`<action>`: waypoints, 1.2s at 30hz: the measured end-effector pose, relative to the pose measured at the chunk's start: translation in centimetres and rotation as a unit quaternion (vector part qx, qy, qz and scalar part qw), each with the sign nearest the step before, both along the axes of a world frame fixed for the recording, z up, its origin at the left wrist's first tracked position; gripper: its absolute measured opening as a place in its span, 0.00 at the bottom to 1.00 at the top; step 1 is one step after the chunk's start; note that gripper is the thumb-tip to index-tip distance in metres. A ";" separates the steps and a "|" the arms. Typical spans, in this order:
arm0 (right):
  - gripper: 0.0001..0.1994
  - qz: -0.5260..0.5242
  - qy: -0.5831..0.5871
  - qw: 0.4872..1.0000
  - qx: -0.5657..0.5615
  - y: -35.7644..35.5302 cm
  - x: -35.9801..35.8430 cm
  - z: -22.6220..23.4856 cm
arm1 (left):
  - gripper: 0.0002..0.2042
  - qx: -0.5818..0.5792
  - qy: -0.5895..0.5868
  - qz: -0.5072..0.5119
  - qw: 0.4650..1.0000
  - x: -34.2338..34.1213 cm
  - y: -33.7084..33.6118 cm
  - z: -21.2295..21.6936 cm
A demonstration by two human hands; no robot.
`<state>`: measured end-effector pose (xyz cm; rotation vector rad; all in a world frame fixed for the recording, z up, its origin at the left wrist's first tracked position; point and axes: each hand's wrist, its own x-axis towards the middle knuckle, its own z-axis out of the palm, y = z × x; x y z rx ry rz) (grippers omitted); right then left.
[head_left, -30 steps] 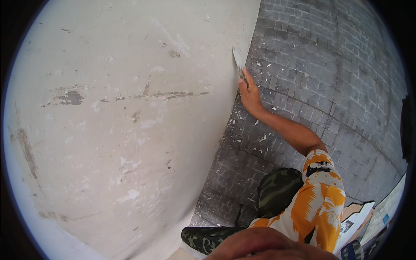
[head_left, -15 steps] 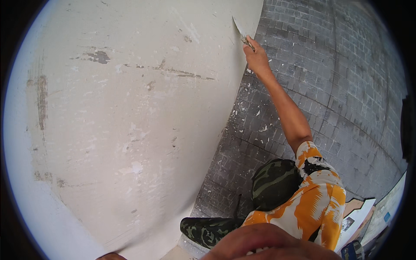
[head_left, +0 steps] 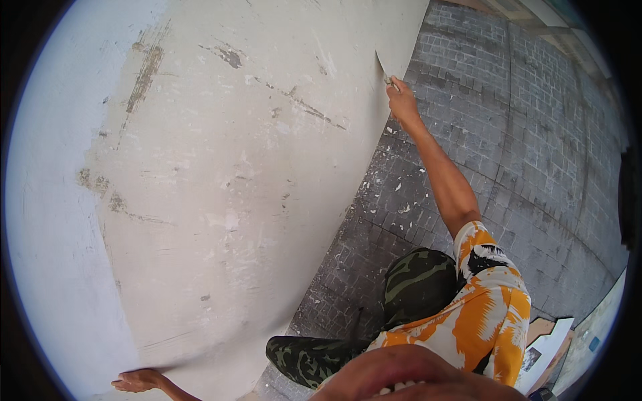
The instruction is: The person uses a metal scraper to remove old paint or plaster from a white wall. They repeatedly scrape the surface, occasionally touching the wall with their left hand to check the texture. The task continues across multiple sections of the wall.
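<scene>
My right hand, arm stretched far ahead, is closed around the handle of a putty knife. The knife's thin metal blade points away from me and lies at or very near the surface of the scuffed cream wall, close to its edge with the paving; exact contact cannot be made out. At the lower left, my left hand rests against the wall with its fingers stretched out and nothing in it. Brown and grey scraped patches and scratches mark the wall between both hands.
Grey paving runs along the wall on the right, with pale flakes scattered near the wall's foot. My bent legs in camouflage trousers are by the wall. Flat boards lie at the lower right.
The view has shifted, so the wall marks sit farther right and turned. My left hand has come further into view at the lower left. My right hand still grips the putty knife near the wall's edge.
</scene>
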<state>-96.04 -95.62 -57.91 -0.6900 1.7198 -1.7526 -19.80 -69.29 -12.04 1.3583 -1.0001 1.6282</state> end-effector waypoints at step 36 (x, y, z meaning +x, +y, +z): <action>0.28 0.165 0.072 0.982 -0.059 7.3 10.4 10.4 | 0.35 0.032 0.125 -0.033 0.991 -2.2 -0.3 -0.5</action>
